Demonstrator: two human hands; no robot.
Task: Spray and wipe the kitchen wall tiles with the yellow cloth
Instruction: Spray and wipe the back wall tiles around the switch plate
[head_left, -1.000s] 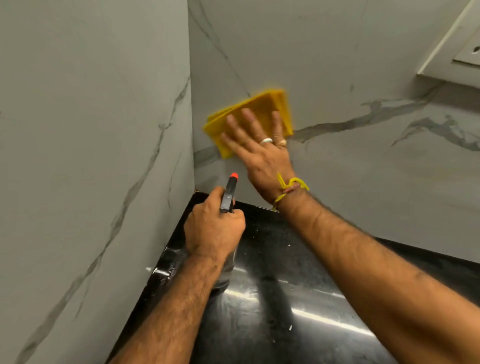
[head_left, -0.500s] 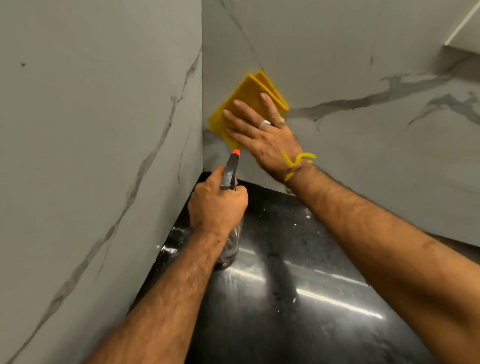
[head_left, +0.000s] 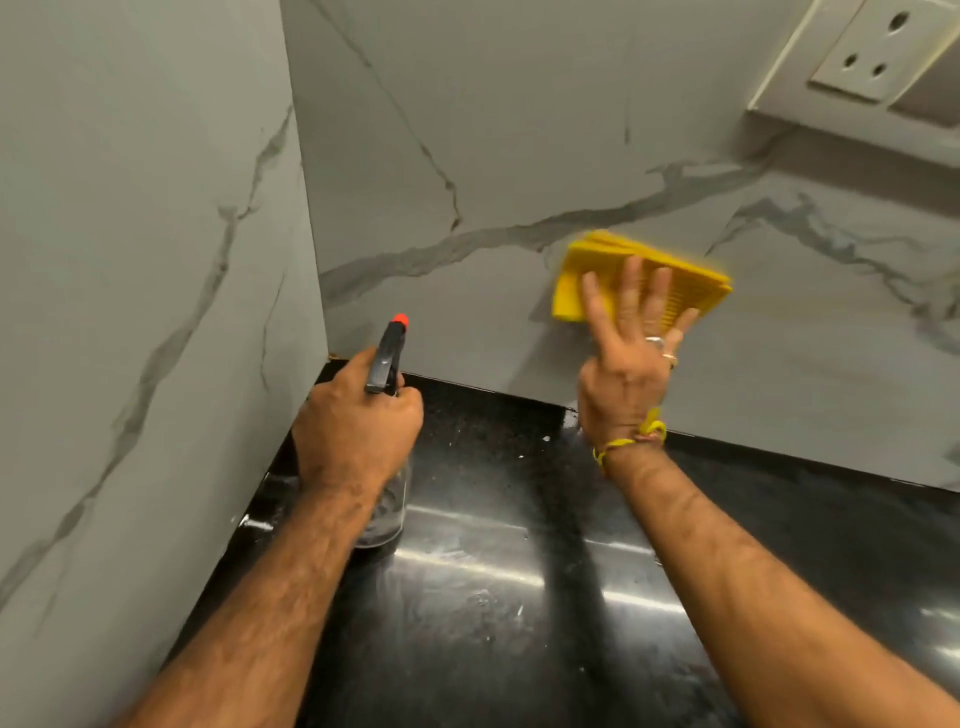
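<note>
A folded yellow cloth (head_left: 691, 280) lies flat against the grey marble-veined back wall tiles (head_left: 519, 130), low down and right of the corner. My right hand (head_left: 626, 358) presses it to the wall with fingers spread; it is motion-blurred. My left hand (head_left: 358, 431) grips a clear spray bottle (head_left: 388, 512) with a black head and orange nozzle (head_left: 400, 320), which points at the back wall. The bottle's base rests on or just above the black counter (head_left: 493, 597).
A second marble-veined wall (head_left: 130, 260) closes off the left side and meets the back wall in a corner. A white socket plate (head_left: 878, 52) is mounted at the top right. The glossy black counter runs along the foot of both walls.
My right hand has slid the cloth from the corner to the right and lower along the back wall. My left hand has kept the bottle in about the same place.
</note>
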